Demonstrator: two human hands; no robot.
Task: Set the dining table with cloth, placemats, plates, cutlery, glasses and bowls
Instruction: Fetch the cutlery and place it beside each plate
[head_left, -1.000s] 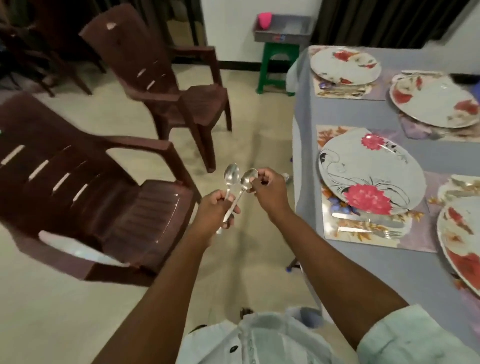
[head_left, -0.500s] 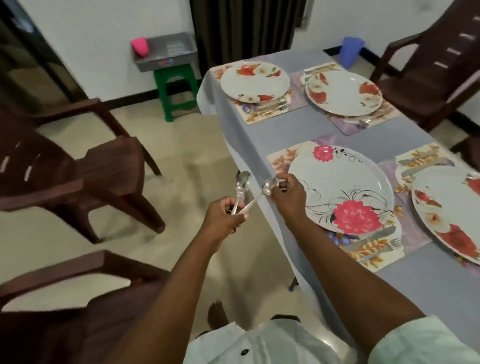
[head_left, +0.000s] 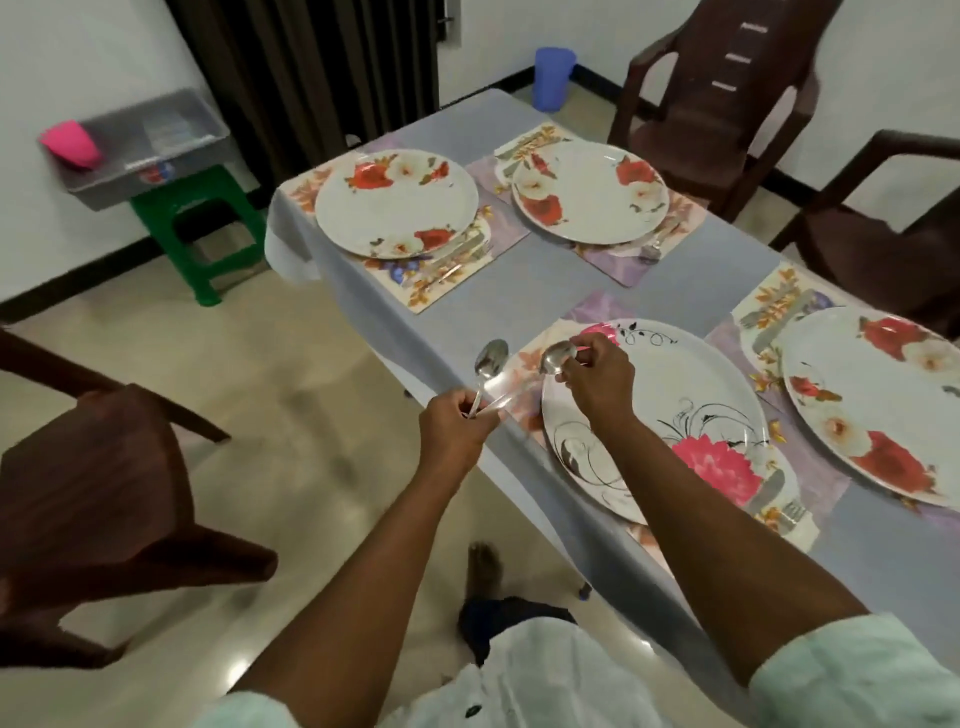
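Steel spoons (head_left: 491, 358): left hand (head_left: 457, 431) grips their handles, right hand (head_left: 597, 382) apparently pinches one bowl. Cutlery step; next, lay it beside the plate (head_left: 691, 410) under the right hand.

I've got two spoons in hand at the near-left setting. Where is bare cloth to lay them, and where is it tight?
Bare cloth runs between the far-left placemat and the near placemat, and along the table edge left of the near plate. A further strip lies between the two far placemats and the near ones. Tight: the plates nearly cover their mats; forks already lie right of the near plate.
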